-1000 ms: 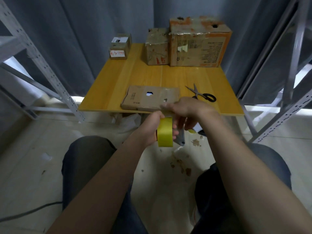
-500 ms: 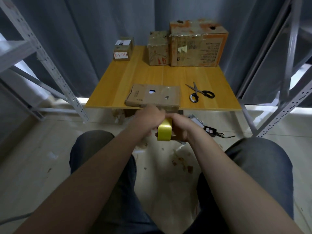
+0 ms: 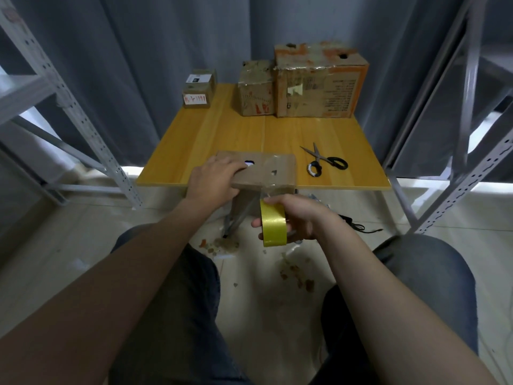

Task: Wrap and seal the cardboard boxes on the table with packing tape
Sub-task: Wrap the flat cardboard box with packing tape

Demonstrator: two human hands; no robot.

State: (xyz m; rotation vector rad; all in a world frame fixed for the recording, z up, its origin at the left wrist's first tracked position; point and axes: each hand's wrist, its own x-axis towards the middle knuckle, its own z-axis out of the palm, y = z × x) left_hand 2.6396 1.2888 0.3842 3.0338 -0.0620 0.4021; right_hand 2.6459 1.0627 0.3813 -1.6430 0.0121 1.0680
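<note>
The flat box lies on the surface, scissors just right of it. It looks light and bendy, so it is best pinned from above. The left hand lies flat on its top. The right hand grips the tape roll just below its near edge, fingers curled.

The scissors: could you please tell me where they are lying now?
In the head view, the scissors lie on the wooden table, toward its front right, just right of the flat cardboard box under the left hand.
</note>
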